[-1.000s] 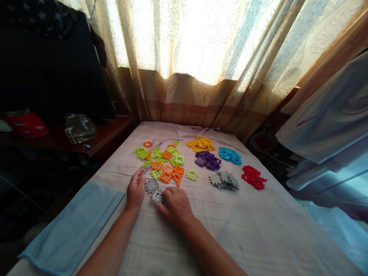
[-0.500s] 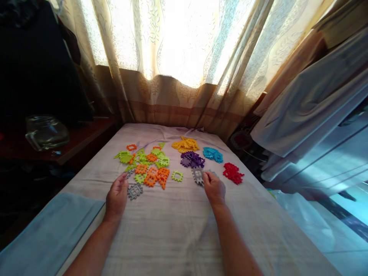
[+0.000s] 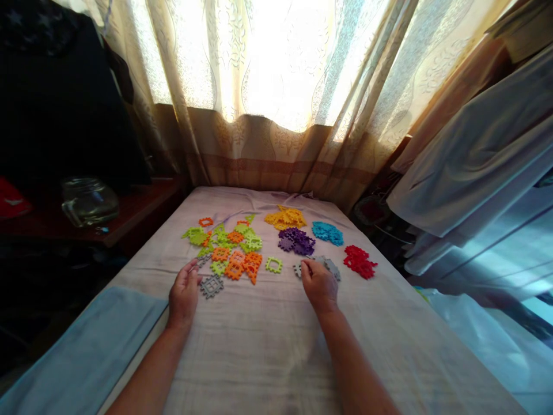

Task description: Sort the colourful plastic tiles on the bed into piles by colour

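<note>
My right hand is closed in a pinch at the right of the bed. A grey interlocking toy tile shows at its fingertips, mostly covered by the hand. Right behind the knuckles lie more grey tiles. My left hand is closed too, thumb against fingers, beside the mixed heap; what it grips, if anything, is hidden. A grey tile lies at its fingertips and another grey tile just to the right. Orange tiles and lime-green tiles are mixed together beyond them.
Sorted by colour are yellow tiles, purple tiles, blue tiles and red tiles. A single green square tile lies between my hands. A blue cloth covers the left edge; a glass jar stands on a side table.
The grey tile that stood out in front of my right hand is now lower and mostly hidden by it; more grey tiles show behind. The view has shifted slightly; my left hand stays by the heap.
</note>
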